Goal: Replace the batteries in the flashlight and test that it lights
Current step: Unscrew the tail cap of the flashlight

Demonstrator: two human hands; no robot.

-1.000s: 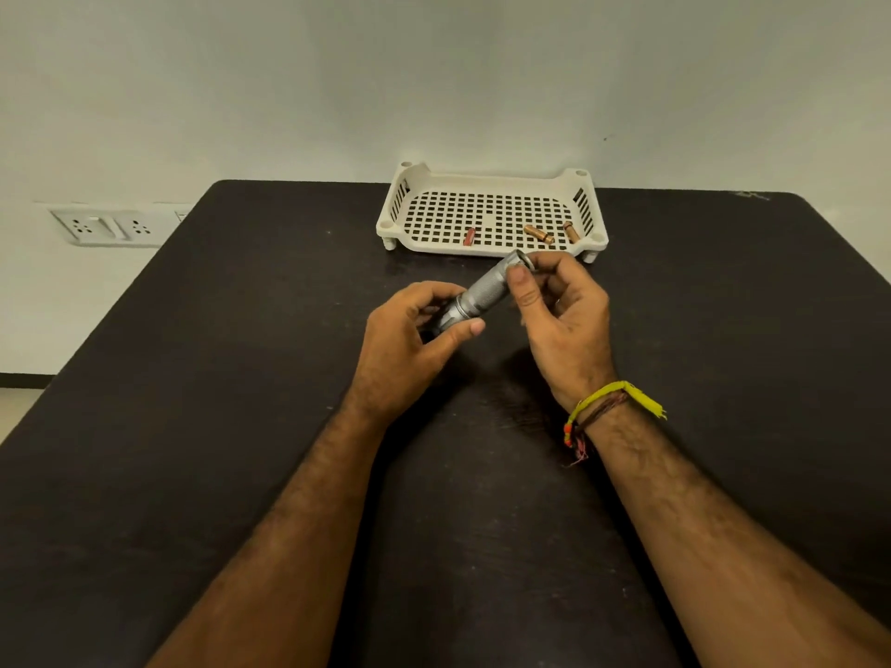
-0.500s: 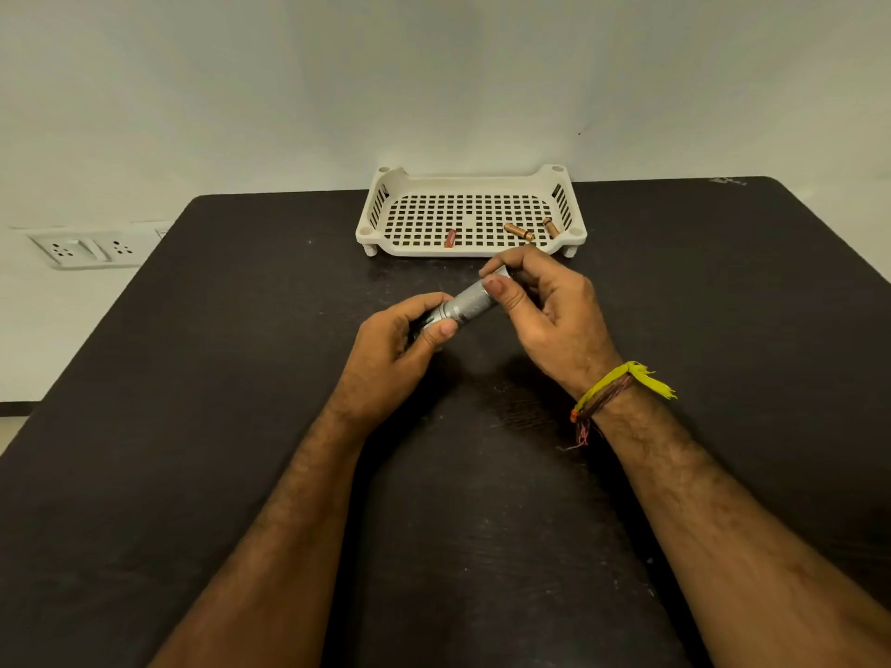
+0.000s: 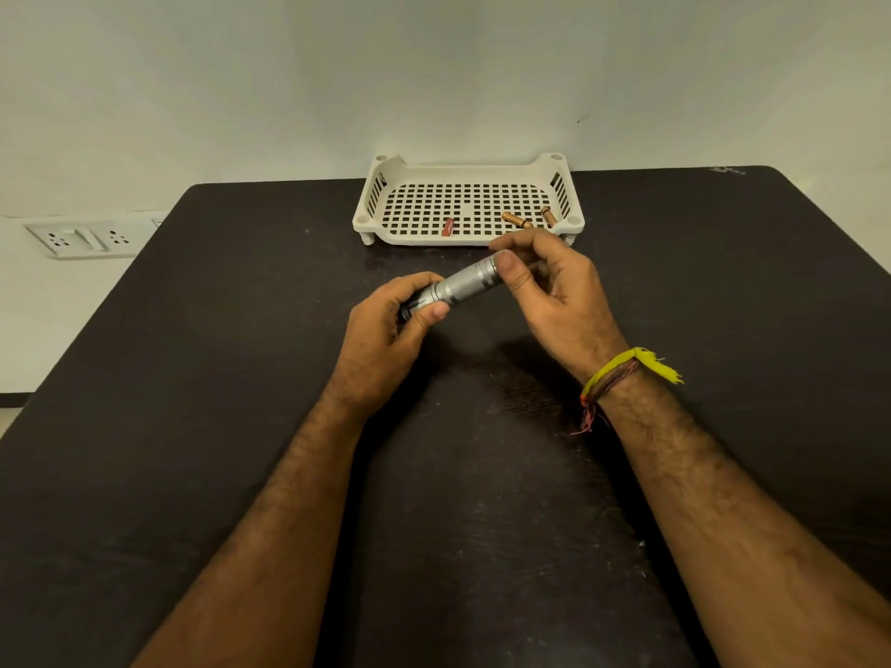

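A silver knurled flashlight [image 3: 466,282] is held slanted above the black table, between both hands. My left hand [image 3: 385,330] wraps its lower, dark head end. My right hand [image 3: 549,291] pinches the upper tail end with thumb and fingers, which hide that tip. Behind my hands stands a cream perforated tray [image 3: 463,171]. It holds a small red battery [image 3: 448,227] near its front and two copper-coloured batteries [image 3: 517,219] at its right.
The black table [image 3: 217,378] reaches to the wall at the back. A white wall socket plate [image 3: 82,239] sits beyond the table's left edge. Yellow and brown threads circle my right wrist [image 3: 612,378].
The flashlight has tipped lower, closer to level. My right hand has shifted its grip over the tail end, and the view has moved slightly.
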